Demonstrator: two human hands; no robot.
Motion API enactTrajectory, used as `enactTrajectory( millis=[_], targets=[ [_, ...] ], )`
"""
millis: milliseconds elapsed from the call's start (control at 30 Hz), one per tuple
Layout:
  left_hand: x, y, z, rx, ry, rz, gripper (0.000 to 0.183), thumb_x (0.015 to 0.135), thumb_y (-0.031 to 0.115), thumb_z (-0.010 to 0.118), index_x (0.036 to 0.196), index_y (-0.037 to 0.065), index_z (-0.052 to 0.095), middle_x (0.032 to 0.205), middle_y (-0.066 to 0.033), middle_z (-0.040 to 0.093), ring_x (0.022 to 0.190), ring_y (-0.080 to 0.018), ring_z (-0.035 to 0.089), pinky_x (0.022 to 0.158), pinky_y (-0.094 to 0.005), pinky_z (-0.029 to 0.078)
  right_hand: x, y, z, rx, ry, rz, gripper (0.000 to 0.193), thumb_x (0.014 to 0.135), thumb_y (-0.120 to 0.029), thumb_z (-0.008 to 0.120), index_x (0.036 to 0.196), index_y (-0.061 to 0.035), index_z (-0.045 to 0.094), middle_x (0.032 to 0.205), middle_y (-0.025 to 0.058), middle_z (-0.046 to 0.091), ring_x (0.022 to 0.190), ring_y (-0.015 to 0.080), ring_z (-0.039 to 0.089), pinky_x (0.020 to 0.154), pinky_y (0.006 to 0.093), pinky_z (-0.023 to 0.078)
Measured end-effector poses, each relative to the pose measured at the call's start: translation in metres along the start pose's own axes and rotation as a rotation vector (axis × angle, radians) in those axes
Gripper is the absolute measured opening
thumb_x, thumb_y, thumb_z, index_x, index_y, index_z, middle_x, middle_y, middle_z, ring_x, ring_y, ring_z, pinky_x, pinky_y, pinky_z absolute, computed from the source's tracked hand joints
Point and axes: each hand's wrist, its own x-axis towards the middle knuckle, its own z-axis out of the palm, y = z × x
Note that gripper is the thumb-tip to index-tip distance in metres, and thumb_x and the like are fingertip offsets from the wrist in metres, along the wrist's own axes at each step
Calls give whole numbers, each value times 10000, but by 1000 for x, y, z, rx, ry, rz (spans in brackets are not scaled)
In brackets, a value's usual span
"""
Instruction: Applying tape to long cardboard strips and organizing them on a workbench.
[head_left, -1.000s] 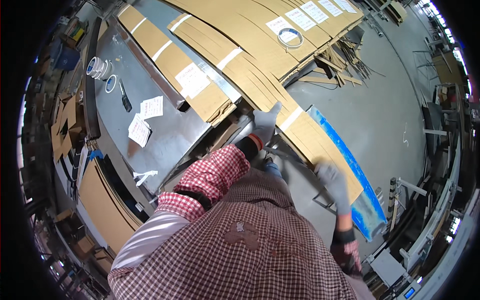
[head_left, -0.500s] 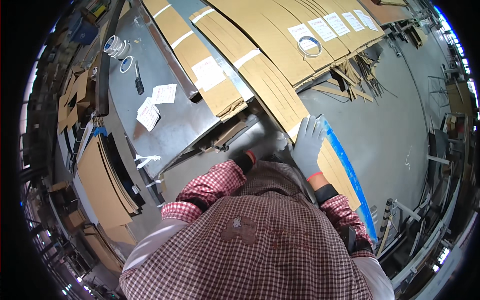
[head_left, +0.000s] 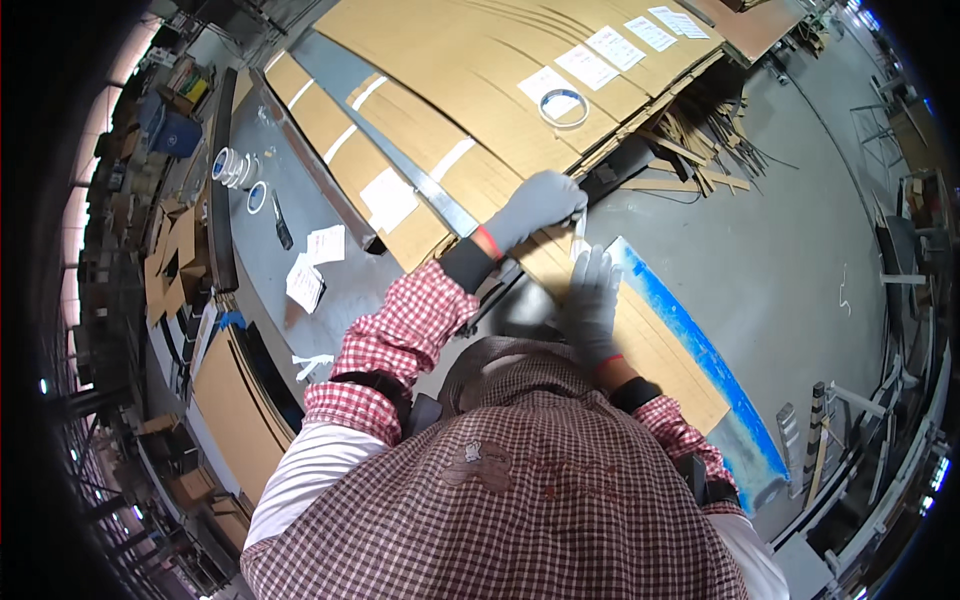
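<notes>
Now the left hand (head_left: pixel 540 207) is up over the strip (head_left: pixel 655 345), where half a second ago it hung low off the strip's left edge; its fingertips are bunched at the white tape (head_left: pixel 579 235), and its grip looks clenched on the tape's far end. The right hand (head_left: pixel 592 300), which lay flat across that tape, has drawn back to the tape's near side, fingers straight, its grip released and its palm blurred; whether it presses on the strip I cannot tell. The strip runs from far left to near right, between the two hands and beyond, with the blue board (head_left: pixel 698 350) along its near right side. For the work, the change seems to mean that the left hand has taken over the tape while the right is free to steady or smooth; whether the tape is fast all round does not show. The roll (head_left: pixel 565 123) lies apart on the far sheets (head_left: pixel 450 60), and the knife (head_left: pixel 283 234) rests untouched on the bench (head_left: pixel 300 200) at left.
</notes>
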Motion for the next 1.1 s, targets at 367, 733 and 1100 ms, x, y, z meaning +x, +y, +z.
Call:
enactTrajectory(
  millis=[367,733,1100],
  targets=[
    [54,138,-102,203,319,413,361,861,370,580,914,25,669,662,-90,596,615,-203,587,630,-335,463,16,0,-15,85,-282,72,774,770,-252,617,1375,138,334,1475,330,295,1389,485,252,1173,556,146],
    [-355,103,-269,-564,1248,973,298,823,65,581,1009,-164,622,1015,-277,677,498,-73,404,574,-171,420,28,2,-69,155,-353,-28,828,714,-318,736,1337,87,369,1408,288,353,1314,470,344,1083,599,268],
    [-285,-2,-127,178,671,-351,331,902,303,680,1108,43,673,961,-120,656,800,-233,626,712,-360,505,132,-55,-70,53,262,-318,534,744,-355,726,1089,14,553,1080,239,582,999,410,570,850,478,463]
  ],
)
